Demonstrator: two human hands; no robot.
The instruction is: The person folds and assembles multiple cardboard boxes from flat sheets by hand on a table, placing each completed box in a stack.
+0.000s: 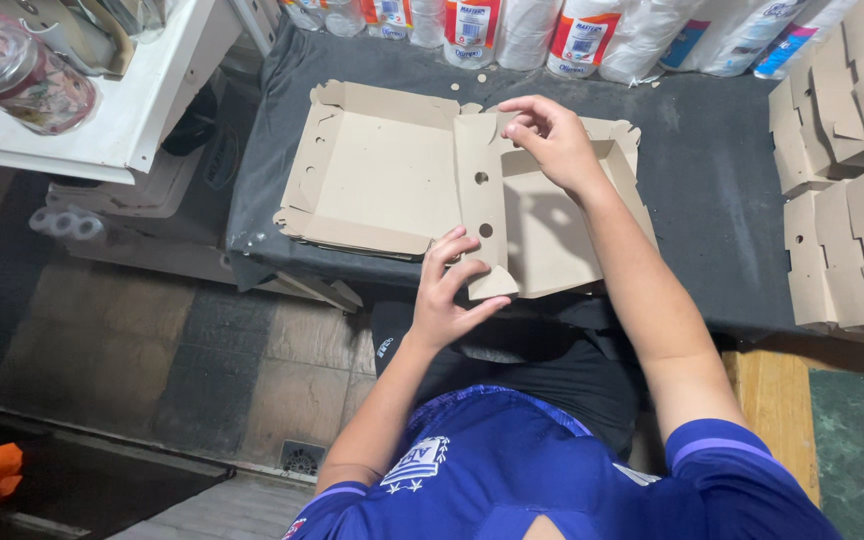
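A short-sleeved blue jersey with purple sleeve trim, a white chest crest, apparently dark shorts.

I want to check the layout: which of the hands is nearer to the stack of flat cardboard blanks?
Right. The right hand is closer to the stack; the left hand is farther.

Your table (712, 200) has a dark cloth on top. A flat box (392, 180) lies on it. Rolls (592, 35) stand along the back.

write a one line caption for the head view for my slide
Two bare hands, left hand and right hand, fold a flat cardboard box on a dark cloth-covered table.
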